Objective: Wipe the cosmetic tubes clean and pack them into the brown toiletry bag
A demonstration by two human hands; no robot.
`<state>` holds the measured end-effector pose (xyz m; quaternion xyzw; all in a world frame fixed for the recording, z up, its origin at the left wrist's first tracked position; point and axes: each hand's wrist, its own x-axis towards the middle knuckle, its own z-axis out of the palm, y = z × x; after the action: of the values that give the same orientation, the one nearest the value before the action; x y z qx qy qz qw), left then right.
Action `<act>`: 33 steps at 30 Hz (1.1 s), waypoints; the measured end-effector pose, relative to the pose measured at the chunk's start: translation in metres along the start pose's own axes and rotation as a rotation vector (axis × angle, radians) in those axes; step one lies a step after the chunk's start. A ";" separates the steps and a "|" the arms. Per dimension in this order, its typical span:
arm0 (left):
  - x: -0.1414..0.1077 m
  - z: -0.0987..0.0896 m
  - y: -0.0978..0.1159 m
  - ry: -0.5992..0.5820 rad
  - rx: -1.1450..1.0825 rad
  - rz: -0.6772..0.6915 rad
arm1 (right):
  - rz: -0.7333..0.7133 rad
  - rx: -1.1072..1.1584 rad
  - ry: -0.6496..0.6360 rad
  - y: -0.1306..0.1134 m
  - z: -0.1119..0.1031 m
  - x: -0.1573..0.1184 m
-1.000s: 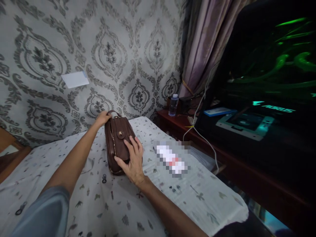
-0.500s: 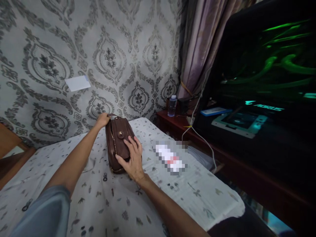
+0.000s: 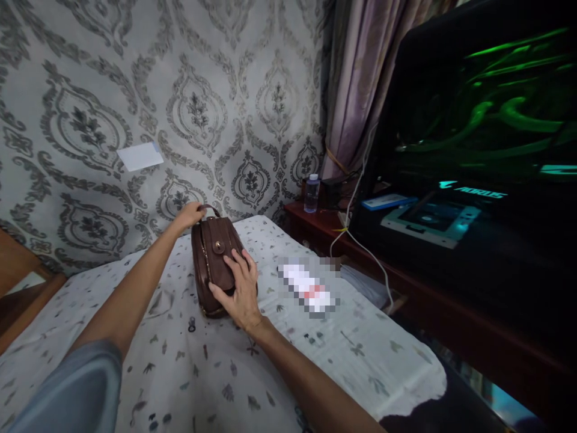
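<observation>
A dark brown leather handbag (image 3: 211,255) with a flap, a round gold clasp and gold zips sits upright on the patterned bedsheet (image 3: 189,373). At its far end, my left hand (image 3: 190,214) is closed around the bag's arched handle (image 3: 211,208). My right hand (image 3: 241,291) lies over the near right side of the bag, thumb and fingers spread against the leather. It covers part of the flap and the front right corner. Right of the bag, a blurred-out white and red item (image 3: 309,288) lies on the sheet.
Patterned wallpaper (image 3: 198,108) with a white card (image 3: 139,156) rises behind the bed. To the right, a dark red desk (image 3: 293,211) bears a water bottle (image 3: 312,193), a white cable (image 3: 376,258) and a large dark monitor (image 3: 451,150). A wooden piece (image 3: 27,294) stands at far left.
The bag's handle stands a little higher and more arched, with my left hand slightly nearer the wall. My right hand keeps its place on the bag. The view has shifted slightly.
</observation>
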<state>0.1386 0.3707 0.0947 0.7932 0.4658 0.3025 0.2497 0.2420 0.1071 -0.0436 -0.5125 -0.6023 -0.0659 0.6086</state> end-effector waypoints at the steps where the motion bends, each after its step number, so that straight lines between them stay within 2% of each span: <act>1: 0.002 0.001 0.004 -0.011 0.004 0.019 | 0.002 -0.002 -0.003 0.000 0.000 0.000; 7: 0.001 0.023 0.017 -0.050 -0.070 0.091 | -0.006 -0.017 -0.020 -0.001 -0.003 0.001; 14: -0.007 0.039 0.010 0.036 -0.191 0.075 | -0.019 -0.026 0.001 0.002 -0.002 0.001; 22: -0.010 0.040 0.005 0.121 -0.219 0.061 | -0.030 -0.096 -0.030 0.002 -0.002 0.000; 27: -0.013 0.040 0.006 0.120 -0.201 0.080 | -0.090 -0.205 0.024 -0.005 -0.005 0.001; 33: -0.010 0.021 -0.002 0.117 -0.036 0.059 | -0.091 -0.201 0.031 -0.009 -0.007 0.002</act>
<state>0.1490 0.3599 0.0765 0.7829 0.4506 0.3638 0.2272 0.2413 0.0994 -0.0351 -0.5418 -0.6057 -0.1614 0.5599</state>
